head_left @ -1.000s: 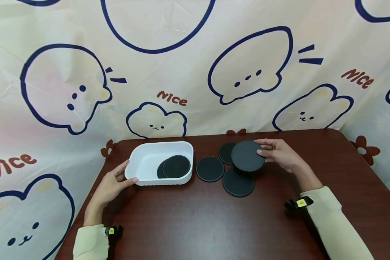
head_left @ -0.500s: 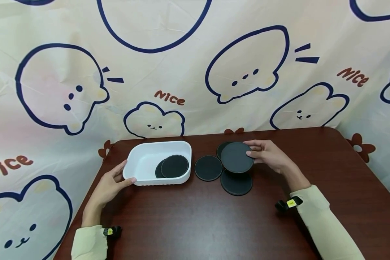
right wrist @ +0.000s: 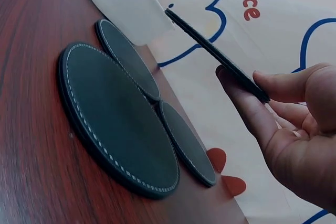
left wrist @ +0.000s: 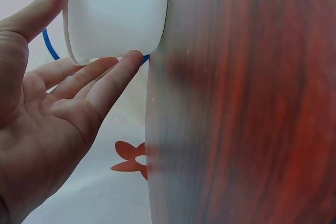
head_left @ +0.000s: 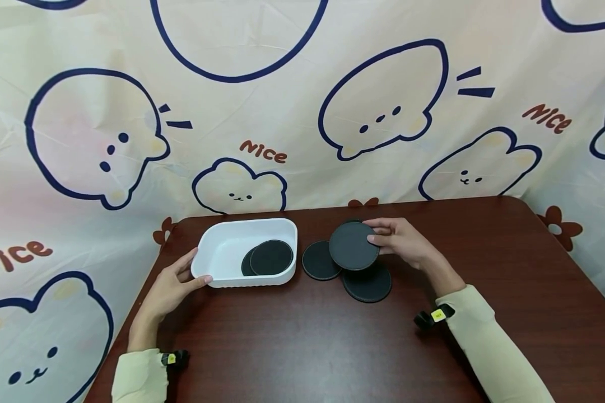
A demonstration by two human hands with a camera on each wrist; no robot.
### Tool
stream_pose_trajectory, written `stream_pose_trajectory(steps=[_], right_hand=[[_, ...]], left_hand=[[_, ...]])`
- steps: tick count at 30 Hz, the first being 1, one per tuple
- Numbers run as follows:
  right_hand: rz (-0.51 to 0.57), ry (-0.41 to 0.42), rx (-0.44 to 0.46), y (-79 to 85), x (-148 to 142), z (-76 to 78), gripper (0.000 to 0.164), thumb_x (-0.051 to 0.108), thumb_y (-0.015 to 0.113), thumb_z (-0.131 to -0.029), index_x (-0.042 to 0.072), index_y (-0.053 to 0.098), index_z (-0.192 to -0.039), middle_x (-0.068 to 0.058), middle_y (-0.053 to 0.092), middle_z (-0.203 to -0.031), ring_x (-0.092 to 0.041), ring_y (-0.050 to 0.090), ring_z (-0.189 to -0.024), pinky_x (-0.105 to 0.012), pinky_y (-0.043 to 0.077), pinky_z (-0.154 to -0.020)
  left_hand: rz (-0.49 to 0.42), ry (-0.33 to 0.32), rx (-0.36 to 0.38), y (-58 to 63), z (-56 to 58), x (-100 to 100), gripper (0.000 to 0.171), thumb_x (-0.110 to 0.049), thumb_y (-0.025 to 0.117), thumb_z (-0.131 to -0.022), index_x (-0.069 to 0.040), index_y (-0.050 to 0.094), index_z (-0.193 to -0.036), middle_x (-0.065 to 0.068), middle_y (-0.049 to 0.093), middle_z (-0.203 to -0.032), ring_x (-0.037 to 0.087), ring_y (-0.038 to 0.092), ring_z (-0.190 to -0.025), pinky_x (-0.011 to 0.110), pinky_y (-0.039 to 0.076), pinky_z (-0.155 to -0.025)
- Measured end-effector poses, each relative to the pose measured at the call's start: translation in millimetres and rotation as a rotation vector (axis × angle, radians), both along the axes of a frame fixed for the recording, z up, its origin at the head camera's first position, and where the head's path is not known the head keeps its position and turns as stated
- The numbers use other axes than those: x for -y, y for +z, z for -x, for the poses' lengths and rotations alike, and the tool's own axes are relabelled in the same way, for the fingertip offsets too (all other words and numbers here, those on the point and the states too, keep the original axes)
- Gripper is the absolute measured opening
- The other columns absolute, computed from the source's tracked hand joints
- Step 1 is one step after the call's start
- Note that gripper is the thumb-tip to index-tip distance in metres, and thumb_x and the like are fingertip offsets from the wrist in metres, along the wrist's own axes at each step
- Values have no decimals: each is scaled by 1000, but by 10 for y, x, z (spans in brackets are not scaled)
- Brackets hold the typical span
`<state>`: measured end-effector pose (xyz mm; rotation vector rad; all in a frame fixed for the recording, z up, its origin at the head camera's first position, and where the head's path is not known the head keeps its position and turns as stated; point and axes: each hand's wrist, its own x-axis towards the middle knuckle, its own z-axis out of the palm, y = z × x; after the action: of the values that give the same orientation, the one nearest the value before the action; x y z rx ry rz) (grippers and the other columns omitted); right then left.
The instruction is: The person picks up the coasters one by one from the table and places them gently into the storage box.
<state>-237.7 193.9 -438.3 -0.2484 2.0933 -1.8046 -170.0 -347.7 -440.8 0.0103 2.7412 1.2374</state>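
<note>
A round black coaster (head_left: 354, 246) is pinched at its right edge between the thumb and fingers of my right hand (head_left: 408, 246). In the right wrist view this coaster (right wrist: 215, 53) shows edge-on, raised above the table. Below it lie a front coaster (head_left: 368, 285) with light stitching, a left coaster (head_left: 316, 263) and a back coaster (right wrist: 186, 142), mostly covered in the head view. My left hand (head_left: 168, 288) grips the left end of a white plastic tub (head_left: 219, 252), thumb at the front rim. Two overlapping coasters (head_left: 272, 257) lie inside the tub's right part.
The brown wooden table (head_left: 282, 347) extends in front of the tub and to the right. A cream cloth backdrop (head_left: 307, 179) with cartoon drawings hangs right behind the table's back edge. Each wrist wears a small black camera (head_left: 176, 359).
My right hand has carried its coaster leftward, so it now overlaps the left coaster in the head view and covers most of the back one. My left hand stays on the tub.
</note>
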Motion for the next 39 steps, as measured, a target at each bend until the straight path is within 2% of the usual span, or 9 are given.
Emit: stream_pose_trajectory(steps=[2,5,8,10,18,27,39], right_hand=[[5,8,-7,2,34,2,54,5,63,-107,-1,48,-159,-34,60,-149,-13,79,-97,-33,67,-88],[22,16,-14,1,79,6,55,6,63,-108,-1,47,-159,-34,57,-151,-12,78,-99,-32,67,-88],[44,16,-13,-1,126,13,55,6,62,-108,-2,46,-160,-34,56,-153,-11,78,-101,-30,67,-87],[61,12,-5,0,165,18,55,6,62,-108,-2,46,-160,-34,55,-154,-10,78,-101,-29,66,-88],[92,15,18,6,312,21,54,6,61,-109,-2,46,-160,-32,55,-155,-11,78,-100,-28,66,-89],[128,29,25,-17,451,18,54,7,61,-109,-2,45,-160,-31,55,-156,-10,79,-100,-27,66,-89],[164,51,23,4,629,-8,54,8,61,-109,-1,46,-160,-30,56,-155,-9,79,-101,-27,66,-88]], left_hand=[[-1,-3,-3,-7,4,7,100,-38,80,-98,-9,20,-172,32,38,-168,48,56,-144,51,52,-110],[-10,-10,-7,-16,12,18,100,-36,81,-98,-10,19,-173,31,38,-168,47,56,-144,33,59,-104],[-24,-15,-10,-23,21,28,100,-34,81,-98,-11,19,-173,30,38,-169,45,56,-145,14,56,-93],[-28,-13,-10,-29,24,33,100,-34,81,-98,-11,19,-173,30,38,-169,45,56,-145,10,53,-89],[-18,-5,-5,-45,24,44,100,-35,81,-98,-11,19,-173,30,37,-169,45,56,-145,12,55,-91],[-7,-9,-11,-10,21,19,100,-36,81,-98,-10,21,-172,30,38,-169,45,57,-145,17,58,-95],[-2,-11,-14,-2,6,14,100,-37,81,-98,-10,20,-172,31,39,-168,45,58,-143,36,62,-102]])
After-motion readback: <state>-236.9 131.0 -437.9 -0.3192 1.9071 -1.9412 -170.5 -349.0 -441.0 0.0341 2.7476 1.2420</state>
